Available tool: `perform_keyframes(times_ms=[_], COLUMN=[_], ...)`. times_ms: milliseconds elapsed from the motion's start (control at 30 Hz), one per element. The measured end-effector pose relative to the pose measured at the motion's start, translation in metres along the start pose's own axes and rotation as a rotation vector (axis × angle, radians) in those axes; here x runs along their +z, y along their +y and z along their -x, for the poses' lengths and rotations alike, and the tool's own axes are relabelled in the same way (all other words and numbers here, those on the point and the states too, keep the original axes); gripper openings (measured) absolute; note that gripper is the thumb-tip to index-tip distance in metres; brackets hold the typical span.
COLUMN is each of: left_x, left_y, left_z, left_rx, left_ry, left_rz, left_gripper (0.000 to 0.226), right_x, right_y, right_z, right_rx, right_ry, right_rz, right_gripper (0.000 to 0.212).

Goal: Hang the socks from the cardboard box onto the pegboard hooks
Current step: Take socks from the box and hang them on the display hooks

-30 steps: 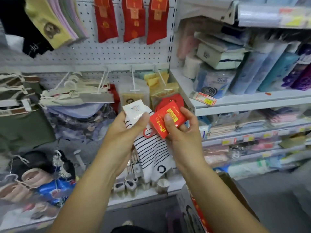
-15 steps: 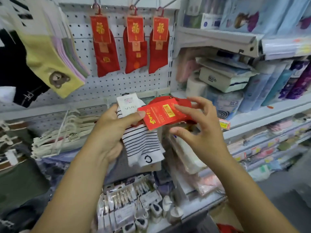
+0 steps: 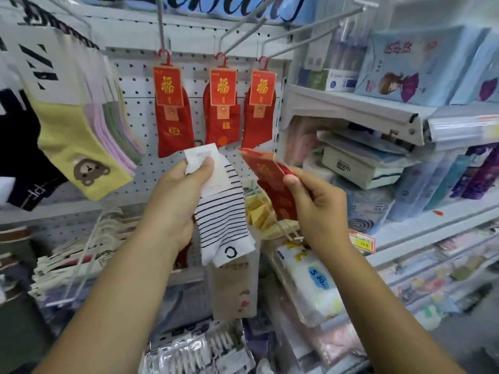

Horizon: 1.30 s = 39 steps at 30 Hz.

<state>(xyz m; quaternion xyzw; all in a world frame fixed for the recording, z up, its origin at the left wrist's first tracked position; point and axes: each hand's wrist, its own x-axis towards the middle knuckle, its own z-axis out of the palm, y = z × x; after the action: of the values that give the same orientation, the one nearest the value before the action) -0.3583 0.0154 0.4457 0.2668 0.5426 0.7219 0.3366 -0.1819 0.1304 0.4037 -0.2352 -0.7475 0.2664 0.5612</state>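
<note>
Two socks: white black-striped sock (image 3: 224,211) in left hand (image 3: 172,201), red sock (image 3: 272,184) in right hand (image 3: 318,209).

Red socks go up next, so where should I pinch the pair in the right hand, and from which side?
Pinch the red sock pair on its flat card, at the lower right edge, coming from the right as the right hand does. The card tilts up-left toward the pegboard hooks, so its top end is free for hanging.
</note>
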Motion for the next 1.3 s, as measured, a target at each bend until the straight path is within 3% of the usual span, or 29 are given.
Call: perform_keyframes(times_ms=[100,267,367,700,933,1100,1300], left_x=[0.005,0.013,0.014,0.013,0.001,-0.006,-0.008], left_y=[0.007,0.015,0.018,0.031,0.033,0.019,0.013], left_z=[-0.013,-0.033,-0.043,-0.055,-0.045,-0.034,-0.024], left_rx=[0.067,0.123,0.150,0.167,0.174,0.181,0.289], left_ry=[0.038,0.122,0.176,0.288,0.364,0.569,0.533], left_rz=[-0.014,-0.019,-0.030,-0.025,-0.104,-0.324,-0.429], left_gripper=[0.017,0.010,0.012,0.016,0.021,0.028,0.027], right_x=[0.005,0.010,0.009,0.056,0.086,0.105,0.134], right_y=[-0.002,0.006,0.010,0.013,0.019,0.025,0.002], right_z=[-0.028,-0.067,-0.084,-0.148,-0.182,-0.146,-0.139], right_rx=[0.169,0.474,0.566,0.366,0.406,0.458,0.209], right_ry=[-0.007,-0.100,-0.159,-0.235,-0.139,-0.247,-0.330], right_rz=[-0.075,-0.259,-0.340,-0.280,-0.254,-0.233,-0.250], right_gripper=[0.022,0.049,0.045,0.033,0.047,0.043,0.033])
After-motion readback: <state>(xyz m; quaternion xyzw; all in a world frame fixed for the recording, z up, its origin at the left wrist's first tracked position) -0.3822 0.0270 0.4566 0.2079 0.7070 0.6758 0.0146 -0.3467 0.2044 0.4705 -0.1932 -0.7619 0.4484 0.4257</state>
